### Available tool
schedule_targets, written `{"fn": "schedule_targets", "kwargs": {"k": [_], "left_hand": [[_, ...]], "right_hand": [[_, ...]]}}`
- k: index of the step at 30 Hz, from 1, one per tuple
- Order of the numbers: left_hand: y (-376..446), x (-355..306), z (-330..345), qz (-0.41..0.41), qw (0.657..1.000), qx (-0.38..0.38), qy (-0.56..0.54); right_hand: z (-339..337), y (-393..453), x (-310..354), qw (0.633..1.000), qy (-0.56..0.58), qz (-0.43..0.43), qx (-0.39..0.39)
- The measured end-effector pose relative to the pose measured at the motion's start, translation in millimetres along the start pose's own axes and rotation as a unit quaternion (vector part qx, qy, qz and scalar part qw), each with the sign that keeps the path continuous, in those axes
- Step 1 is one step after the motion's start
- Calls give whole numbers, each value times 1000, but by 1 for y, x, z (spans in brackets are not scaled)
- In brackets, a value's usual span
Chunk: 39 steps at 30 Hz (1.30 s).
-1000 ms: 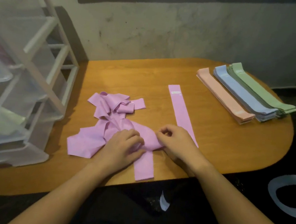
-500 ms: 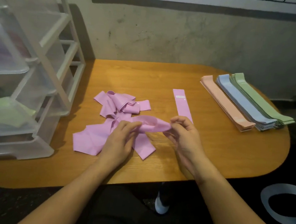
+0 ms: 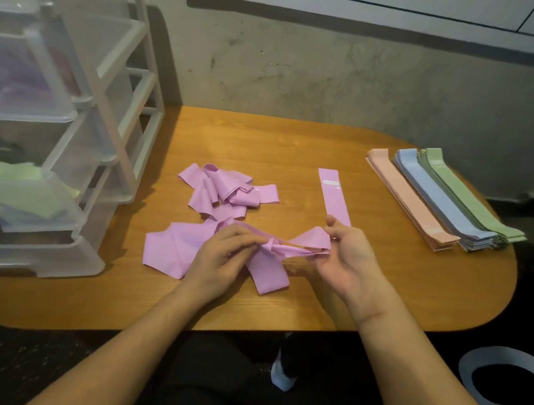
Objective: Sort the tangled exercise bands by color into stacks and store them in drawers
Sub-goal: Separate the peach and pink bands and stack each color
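Left hand (image 3: 221,256) and right hand (image 3: 346,259) each pinched an end of one twisted pink band (image 3: 294,242), held just above the wooden table (image 3: 297,146), right of the tangled pink pile (image 3: 224,191), near the flat pink band (image 3: 333,195).

A wooden table (image 3: 297,146) with rounded ends carries everything. At its left end stands a clear plastic drawer unit (image 3: 68,157) in a white frame. Near the middle lies a tangle of pink bands (image 3: 214,197), and just right of it 1 flat pink band (image 3: 333,195) lies straight. At the right end sit 4 stacks side by side, touching: peach (image 3: 406,199), blue (image 3: 435,199), dark green (image 3: 425,165) and light green (image 3: 468,199).
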<state>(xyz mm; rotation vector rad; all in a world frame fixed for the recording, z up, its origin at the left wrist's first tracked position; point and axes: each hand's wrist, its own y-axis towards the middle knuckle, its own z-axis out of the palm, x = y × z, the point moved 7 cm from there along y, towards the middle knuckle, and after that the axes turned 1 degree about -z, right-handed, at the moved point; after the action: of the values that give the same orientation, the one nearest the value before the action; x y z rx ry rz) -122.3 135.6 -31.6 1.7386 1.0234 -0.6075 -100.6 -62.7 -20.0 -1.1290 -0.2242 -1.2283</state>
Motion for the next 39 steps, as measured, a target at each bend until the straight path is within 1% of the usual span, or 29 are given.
{"fn": "schedule_targets", "kwargs": {"k": [3,4,5,7,9,10,11,13,15,17,18,19,20,21,23,25,27,28,30,31,32,33,36,37,39], "left_hand": [[2,4,-4,-28,999,-11,-13],[2,6,-5,-39,999,-14,-24],[2,9,-7,-61,997,-22,-43],[3,19,-14,-140,982,-66,-103],[1,28,-21,-218,954,-127,-160],[0,31,-23,-240,945,-147,-169],[0,32,-25,-244,945,-156,-153],[3,31,-25,-205,965,-144,-83],[3,31,-18,-171,980,-100,-13],[3,32,-14,-158,984,-69,50],[3,30,-13,-141,983,-65,93],[4,27,-12,-120,981,-66,140],[4,26,-13,-99,976,-71,179],[3,27,-14,-90,972,-75,205],[3,31,-20,-100,966,-83,224],[2,36,-24,-108,963,-87,233],[1,38,-26,-125,963,-91,221],[1,39,-27,-131,963,-90,220],[1,38,-23,-134,959,-75,240],[2,38,-22,-132,957,-66,249],[3,38,-22,-129,958,-61,248],[4,39,-22,-127,961,-56,239],[4,42,-27,-105,968,-40,223],[4,43,-31,-94,966,-40,239],[3,44,-35,-83,959,-32,270]], "right_hand": [[4,-3,0,990,-131,-47,-8],[6,-4,1,980,-186,-72,-8],[8,-5,2,961,-256,-104,-9],[11,-5,8,898,-402,-179,-9],[13,-5,10,837,-496,-231,9],[13,-5,9,807,-539,-240,19],[12,-4,6,775,-586,-234,27],[10,-4,-1,712,-671,-204,38],[8,-4,-5,640,-744,-186,38],[6,-5,-6,569,-801,-181,36],[5,-5,-5,548,-815,-186,36],[4,-4,-3,547,-814,-192,36],[2,-4,0,571,-795,-203,35],[0,-4,4,617,-755,-218,37],[1,-9,13,720,-642,-259,53],[3,-18,19,801,-528,-276,66],[1,-25,26,878,-397,-262,52],[0,-25,27,910,-333,-243,50],[1,-25,21,960,-208,-165,84],[4,-26,17,975,-151,-122,111],[8,-28,15,981,-110,-91,129],[9,-28,14,987,-74,-72,125],[3,-18,5,997,19,-24,72],[0,-13,1,998,27,-13,58],[-6,-3,-3,1000,0,-15,25]]}}
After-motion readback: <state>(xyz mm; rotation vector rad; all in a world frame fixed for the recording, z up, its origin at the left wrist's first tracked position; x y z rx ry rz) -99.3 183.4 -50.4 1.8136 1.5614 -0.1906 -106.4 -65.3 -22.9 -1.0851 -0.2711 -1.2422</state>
